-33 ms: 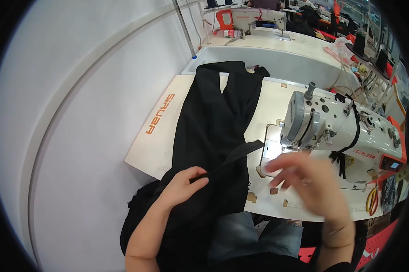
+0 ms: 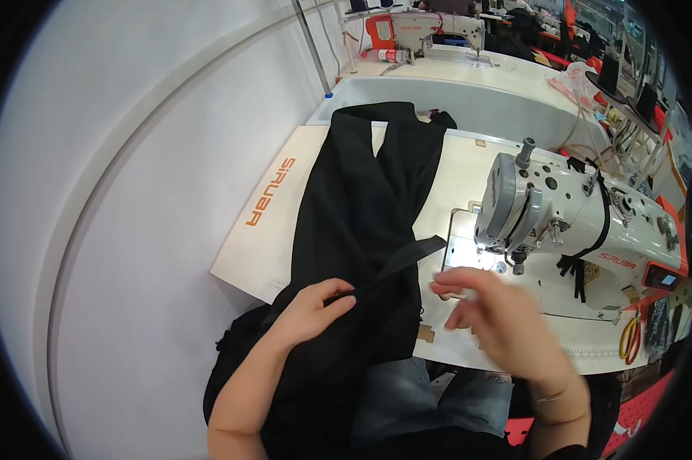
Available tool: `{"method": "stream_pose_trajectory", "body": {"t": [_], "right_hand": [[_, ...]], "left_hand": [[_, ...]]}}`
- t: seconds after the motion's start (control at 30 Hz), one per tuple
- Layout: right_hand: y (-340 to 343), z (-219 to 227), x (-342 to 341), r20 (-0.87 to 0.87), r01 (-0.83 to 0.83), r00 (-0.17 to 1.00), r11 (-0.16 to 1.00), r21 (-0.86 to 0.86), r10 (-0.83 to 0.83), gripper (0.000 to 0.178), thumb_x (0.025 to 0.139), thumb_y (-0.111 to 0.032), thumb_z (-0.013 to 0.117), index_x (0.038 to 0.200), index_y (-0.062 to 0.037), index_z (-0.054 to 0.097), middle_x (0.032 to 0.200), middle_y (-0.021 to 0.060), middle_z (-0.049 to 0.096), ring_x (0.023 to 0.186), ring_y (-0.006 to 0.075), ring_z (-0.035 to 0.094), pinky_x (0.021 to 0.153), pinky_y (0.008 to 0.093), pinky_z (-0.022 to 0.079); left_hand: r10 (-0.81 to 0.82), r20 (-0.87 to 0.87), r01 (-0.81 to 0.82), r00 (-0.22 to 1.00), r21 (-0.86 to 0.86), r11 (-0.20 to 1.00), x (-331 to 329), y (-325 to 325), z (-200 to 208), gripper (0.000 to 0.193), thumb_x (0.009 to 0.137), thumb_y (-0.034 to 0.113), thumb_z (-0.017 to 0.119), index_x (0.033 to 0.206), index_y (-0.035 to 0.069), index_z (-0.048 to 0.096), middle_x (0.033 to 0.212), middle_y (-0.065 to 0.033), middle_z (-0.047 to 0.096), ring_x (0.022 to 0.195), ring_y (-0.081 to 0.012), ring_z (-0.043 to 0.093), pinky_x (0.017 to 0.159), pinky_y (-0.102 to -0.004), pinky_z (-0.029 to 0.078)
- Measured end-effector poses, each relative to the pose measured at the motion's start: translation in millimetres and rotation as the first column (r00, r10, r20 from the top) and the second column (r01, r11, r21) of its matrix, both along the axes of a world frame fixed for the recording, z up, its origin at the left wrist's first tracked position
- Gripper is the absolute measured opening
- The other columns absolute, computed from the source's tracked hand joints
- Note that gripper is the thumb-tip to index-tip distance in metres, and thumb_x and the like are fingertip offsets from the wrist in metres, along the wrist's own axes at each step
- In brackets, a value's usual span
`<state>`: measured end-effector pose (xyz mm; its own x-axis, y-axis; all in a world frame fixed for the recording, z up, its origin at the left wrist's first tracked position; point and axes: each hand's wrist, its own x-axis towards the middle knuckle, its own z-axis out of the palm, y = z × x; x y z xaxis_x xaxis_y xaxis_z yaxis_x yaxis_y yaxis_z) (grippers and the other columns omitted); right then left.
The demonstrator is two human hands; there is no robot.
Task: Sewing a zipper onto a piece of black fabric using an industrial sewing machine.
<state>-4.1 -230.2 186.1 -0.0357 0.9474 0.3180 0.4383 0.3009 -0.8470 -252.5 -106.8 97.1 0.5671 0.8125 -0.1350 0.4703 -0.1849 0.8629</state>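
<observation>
A long black garment (image 2: 338,199) lies over the white sewing table and drapes down over my lap. My left hand (image 2: 309,313) is closed on a narrow black fabric strip (image 2: 413,251), thumb against fingers. The strip's free end points right, toward the needle area of a white sewing machine (image 2: 568,211). My right hand (image 2: 499,318), slightly blurred, hovers in front of the machine with fingers curved and apart, holding nothing. A gap separates it from the strip's end.
Yellow-handled scissors (image 2: 630,341) lie at the table's right front. A white wall (image 2: 147,268) bounds the left side. Behind the table is a pale trough (image 2: 468,103), then another sewing machine (image 2: 426,31). Black thread cones (image 2: 608,77) stand at the right.
My right hand has moved left, closer to the strip's free end. My left hand keeps its grip on the strip, nearly unmoved.
</observation>
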Motion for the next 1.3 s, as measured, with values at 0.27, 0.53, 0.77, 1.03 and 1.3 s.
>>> {"method": "stream_pose_trajectory", "body": {"t": [0.27, 0.53, 0.77, 1.03, 1.3], "right_hand": [[26.8, -91.7, -22.9, -0.229, -0.065, 0.973, 0.951, -0.301, -0.006, 0.031, 0.095, -0.010, 0.050, 0.125, -0.0053, 0.055, 0.087, 0.0056, 0.070, 0.060, 0.0067, 0.055, 0.060, 0.0216, 0.046], [65.9, -135.3, -87.7, -0.711, -0.092, 0.686, 0.952, -0.293, -0.152, 0.039, 0.081, -0.005, 0.072, 0.110, -0.0011, 0.048, 0.091, 0.0060, 0.062, 0.066, 0.0034, 0.049, 0.058, 0.0182, 0.041], [58.3, -117.7, -67.5, -0.418, -0.096, 0.906, 0.927, -0.363, -0.070, 0.034, 0.081, -0.005, 0.071, 0.106, -0.0009, 0.048, 0.083, 0.0033, 0.061, 0.065, 0.0054, 0.052, 0.059, 0.0208, 0.042], [38.9, -99.3, -41.9, 0.004, -0.044, 0.999, 0.997, -0.059, 0.044, 0.024, 0.091, -0.010, 0.057, 0.113, -0.0026, 0.060, 0.080, 0.0092, 0.064, 0.070, 0.0189, 0.063, 0.065, 0.0291, 0.049], [38.4, -75.0, -35.3, 0.039, -0.139, 0.988, 0.972, -0.188, 0.149, 0.027, 0.089, -0.011, 0.057, 0.115, -0.0065, 0.064, 0.075, 0.0078, 0.068, 0.059, 0.0198, 0.065, 0.056, 0.0298, 0.050]], "left_hand": [[0.051, -0.177, -0.025, 0.983, 0.144, 0.989, 12.2, 16.4, 57.2, 0.019, 0.088, 0.014, 0.063, 0.095, -0.003, 0.065, 0.077, -0.0014, 0.064, 0.073, -0.0062, 0.055, 0.065, -0.0230, 0.044], [0.192, 0.129, -0.114, 0.973, -0.455, 0.883, 5.9, 9.8, 36.8, 0.019, 0.085, 0.009, 0.066, 0.100, -0.002, 0.065, 0.086, -0.0028, 0.066, 0.077, -0.0085, 0.059, 0.070, -0.0221, 0.046], [0.307, 0.271, -0.143, 0.912, -0.492, 0.859, -5.8, 5.2, 25.4, 0.015, 0.087, 0.012, 0.068, 0.096, 0.001, 0.066, 0.082, 0.0028, 0.062, 0.074, -0.0033, 0.053, 0.067, -0.0180, 0.042], [0.252, 0.067, -0.222, 0.965, -0.291, 0.930, -5.3, -5.0, 37.3, 0.012, 0.088, 0.004, 0.063, 0.098, -0.002, 0.067, 0.085, -0.0004, 0.066, 0.076, -0.0052, 0.059, 0.068, -0.0191, 0.047], [0.250, 0.140, -0.221, 0.958, -0.194, 0.956, -1.4, -12.1, 42.1, 0.012, 0.085, 0.000, 0.065, 0.097, -0.001, 0.067, 0.081, 0.0010, 0.065, 0.074, -0.0040, 0.057, 0.066, -0.0181, 0.045]]}}
